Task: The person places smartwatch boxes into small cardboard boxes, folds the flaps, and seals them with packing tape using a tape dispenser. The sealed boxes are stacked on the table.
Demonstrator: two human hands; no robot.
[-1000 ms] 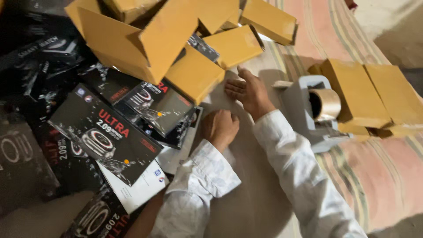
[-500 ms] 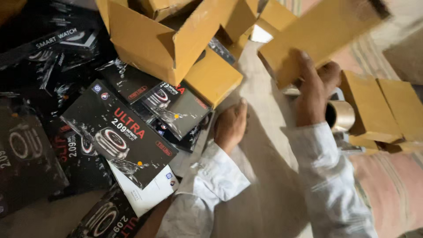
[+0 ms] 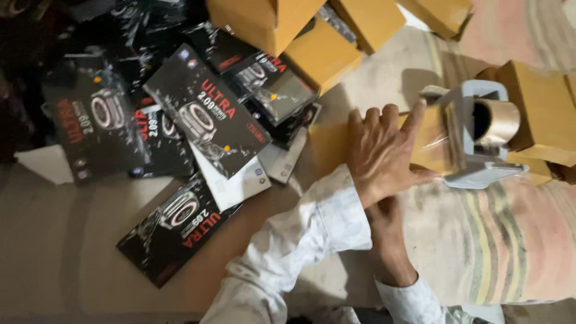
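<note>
Your left hand [image 3: 381,153] lies flat, fingers spread, pressing a brown cardboard box [image 3: 336,141]. The grey tape dispenser [image 3: 480,135] sits just past your fingertips. Your right hand [image 3: 384,225] is tucked beneath; I cannot tell its grip.

Tape dispenser [image 3: 480,135] right of boxes [image 3: 198,114]

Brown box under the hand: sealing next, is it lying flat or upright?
Flat: the brown box lies broad face up under the spread left hand.

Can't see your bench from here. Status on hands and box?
Left hand flat on tan box. Right hand beneath it, mostly hidden. Tape dispenser by the fingertips; black boxes piled left.
</note>
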